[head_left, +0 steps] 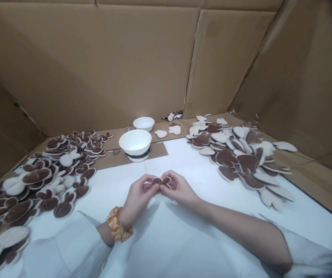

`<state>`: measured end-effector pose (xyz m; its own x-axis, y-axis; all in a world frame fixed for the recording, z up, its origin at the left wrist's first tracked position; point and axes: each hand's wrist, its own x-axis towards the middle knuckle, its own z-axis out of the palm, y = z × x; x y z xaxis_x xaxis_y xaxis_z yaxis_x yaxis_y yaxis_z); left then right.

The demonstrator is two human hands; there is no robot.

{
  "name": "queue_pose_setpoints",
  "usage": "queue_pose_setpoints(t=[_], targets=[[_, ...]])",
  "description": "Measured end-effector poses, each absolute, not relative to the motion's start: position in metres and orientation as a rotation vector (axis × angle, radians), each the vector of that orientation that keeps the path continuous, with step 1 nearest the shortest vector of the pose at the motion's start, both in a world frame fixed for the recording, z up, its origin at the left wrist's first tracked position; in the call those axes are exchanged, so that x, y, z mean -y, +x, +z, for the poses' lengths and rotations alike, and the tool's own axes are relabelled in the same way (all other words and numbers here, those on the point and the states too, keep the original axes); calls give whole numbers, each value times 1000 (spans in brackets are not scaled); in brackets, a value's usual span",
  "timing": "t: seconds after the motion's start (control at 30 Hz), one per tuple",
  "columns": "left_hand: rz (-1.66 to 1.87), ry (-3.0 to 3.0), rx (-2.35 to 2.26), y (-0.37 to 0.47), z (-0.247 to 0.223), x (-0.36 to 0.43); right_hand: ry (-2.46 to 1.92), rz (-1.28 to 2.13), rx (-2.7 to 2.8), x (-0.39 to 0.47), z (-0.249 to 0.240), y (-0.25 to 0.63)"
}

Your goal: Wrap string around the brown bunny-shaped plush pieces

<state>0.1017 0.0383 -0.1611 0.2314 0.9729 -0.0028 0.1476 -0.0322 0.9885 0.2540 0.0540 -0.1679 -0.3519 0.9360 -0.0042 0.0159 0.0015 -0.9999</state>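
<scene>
On my feed, a brown cardboard wall fills the upper frame, with a near-vertical seam right of centre. I see another cardboard panel slanting along the right and a third at the left edge. Below lies a white bench, a cardboard strip bordering its right side. The light looks soft.

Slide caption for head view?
Left hand and right hand hold a brown, white-edged fabric piece before a round white bowl.
</scene>
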Motion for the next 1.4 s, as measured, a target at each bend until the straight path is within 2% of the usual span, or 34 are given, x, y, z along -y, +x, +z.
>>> queue_pose_setpoints(t=[0.3, 1.4], targets=[[977, 1390, -1257, 102, -159, -38, -1051, 1681, 1499, -59, -161, 255], [1017, 1414, -1031, 98, -159, -40, -875, 1643, 1304, -66, -172, 257]])
